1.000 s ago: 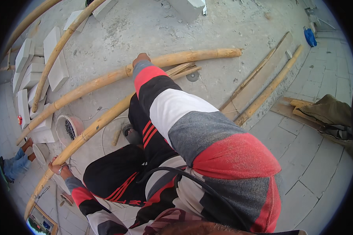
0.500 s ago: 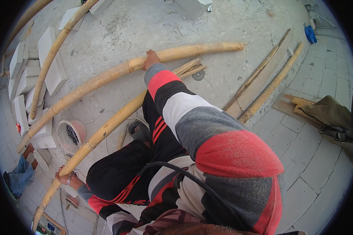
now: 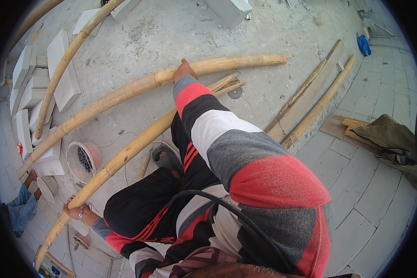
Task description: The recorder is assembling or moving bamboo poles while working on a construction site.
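Note:
Two long bamboo poles lie across the view, one above the other. My right hand is closed over the farther bamboo pole, right of its middle, and its fingers are partly hidden. The nearer bamboo pole runs from lower left up toward my knees, where my leg and right arm cross it. My left hand, with a bracelet at the wrist, is wrapped round this pole near its lower left end. Split bamboo pieces lie by the nearer pole's far end, beside a grey disc.
White blocks are stacked at the left, with another bamboo pole leaning across them. A bucket of dark bits stands between the poles. A plank and pole lie at right, near an olive cloth bag. Another person's leg shows lower left.
My right hand has shifted slightly right along the farther pole, and a finger or thumb now points up. The left hand keeps its grip. The view has shifted a little.

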The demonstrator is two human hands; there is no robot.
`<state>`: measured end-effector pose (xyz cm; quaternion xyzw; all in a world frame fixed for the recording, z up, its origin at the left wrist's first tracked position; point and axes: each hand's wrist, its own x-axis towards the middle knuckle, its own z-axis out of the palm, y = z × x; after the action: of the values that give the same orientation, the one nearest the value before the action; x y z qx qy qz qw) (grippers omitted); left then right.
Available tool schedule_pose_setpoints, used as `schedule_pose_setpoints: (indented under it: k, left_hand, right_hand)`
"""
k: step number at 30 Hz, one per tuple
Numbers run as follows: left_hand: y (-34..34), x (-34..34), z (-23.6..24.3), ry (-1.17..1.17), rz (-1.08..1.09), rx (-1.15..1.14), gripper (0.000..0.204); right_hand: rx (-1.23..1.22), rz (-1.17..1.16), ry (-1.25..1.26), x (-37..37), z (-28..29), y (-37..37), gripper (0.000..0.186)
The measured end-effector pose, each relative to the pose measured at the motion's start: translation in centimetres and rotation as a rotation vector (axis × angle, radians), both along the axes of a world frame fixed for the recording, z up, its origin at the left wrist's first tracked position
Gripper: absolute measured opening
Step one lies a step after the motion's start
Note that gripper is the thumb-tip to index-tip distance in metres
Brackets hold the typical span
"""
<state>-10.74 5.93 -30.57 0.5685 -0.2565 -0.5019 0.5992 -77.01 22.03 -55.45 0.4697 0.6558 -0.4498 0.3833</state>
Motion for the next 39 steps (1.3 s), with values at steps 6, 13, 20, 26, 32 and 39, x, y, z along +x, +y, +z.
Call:
schedule_pose_setpoints:
  k: [6, 13, 20, 26, 32, 39]
  left_hand:
    - [-0.2, -1.1, 0.0, -0.028, 0.073, 0.004, 0.026]
    - [0.5, -2.0, 0.2, -0.100, 0.095, 0.059, 0.029]
    - [-0.2, -0.6, 0.1, -0.056, 0.038, 0.026, 0.030]
    - [-0.1, 0.4, 0.7, -0.007, -0.011, 0.019, 0.030]
    - [-0.6, -1.3, 0.1, -0.056, 0.020, 0.029, 0.029]
    - [0.5, -2.3, 0.8, -0.062, 0.085, 0.020, 0.027]
  right_hand:
    - [-0.334, -0.581, 0.107, -2.6, -1.6, 2.0, 0.065]
    - [-0.813, -0.769, 0.289, -2.0, -3.9, 3.6, 0.047]
    - [0.230, -0.633, 0.139, -2.9, -0.4, 0.1, 0.053]
    - [-0.141, -0.560, 0.213, -1.8, 2.0, 1.7, 0.065]
    - [-1.163, -0.707, 0.338, -4.4, -1.4, 2.3, 0.072]
    - [-0.769, -0.206, 0.276, -3.0, -0.2, -1.2, 0.099]
